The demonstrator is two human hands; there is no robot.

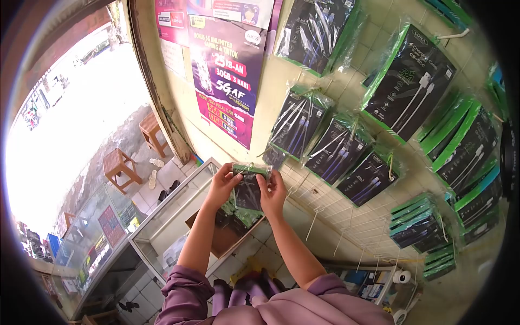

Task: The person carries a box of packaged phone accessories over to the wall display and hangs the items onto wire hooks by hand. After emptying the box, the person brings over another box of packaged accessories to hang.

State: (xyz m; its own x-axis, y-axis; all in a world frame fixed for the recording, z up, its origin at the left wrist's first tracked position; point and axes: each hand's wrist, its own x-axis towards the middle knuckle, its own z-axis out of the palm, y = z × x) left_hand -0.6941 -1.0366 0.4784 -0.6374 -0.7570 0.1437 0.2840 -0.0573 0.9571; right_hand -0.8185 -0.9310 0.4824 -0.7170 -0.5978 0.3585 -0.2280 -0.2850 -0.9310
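Both hands hold one small black packet with a green top edge (248, 194), wrapped in clear plastic, in front of the wall rack. My left hand (222, 184) grips its left upper side, thumb on the front. On the right upper side is my right hand (272, 193), its fingers closed on the packet's edge. Just below the packet, an open brown box (221, 238) holds more green and black packets. To the upper right, black cable packs (342, 142) with green edges hang on the wall.
A glass-topped counter (157, 233) stands below and to the left. Bare white hooks (313, 222) stick out of the wire rack. Brown stools (120, 165) and footwear are at the doorway. A shelf with small boxes and white rolls (401, 277) is at the lower right.
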